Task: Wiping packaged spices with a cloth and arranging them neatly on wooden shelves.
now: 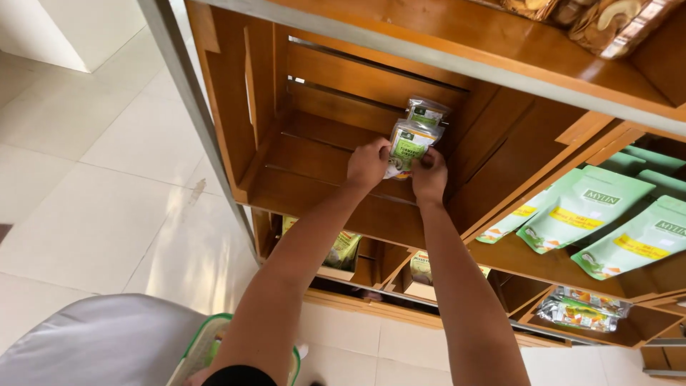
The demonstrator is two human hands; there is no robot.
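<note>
1. Head view: both arms reach far into a wooden crate shelf [300, 154] that lies on its side as a compartment.
2. The left hand [367, 164] is closed on the left edge of a small clear pouch with a green label [409, 145], fingers curled around it.
3. The right hand [429, 176] grips the lower right edge of the same pouch, so the pouch stands upright between both hands, near the middle of the crate floor.
4. A second small pouch [426, 112] stands just behind the first one (it seems to touch it, but I cannot tell for sure).
5. To the right, in the next compartment, several light green bags [582, 211] lie overlapped.
6. Lower, near the person, more packets [582, 309] sit in smaller crates.
7. At the near left there is a white tile floor [93, 179].
</note>
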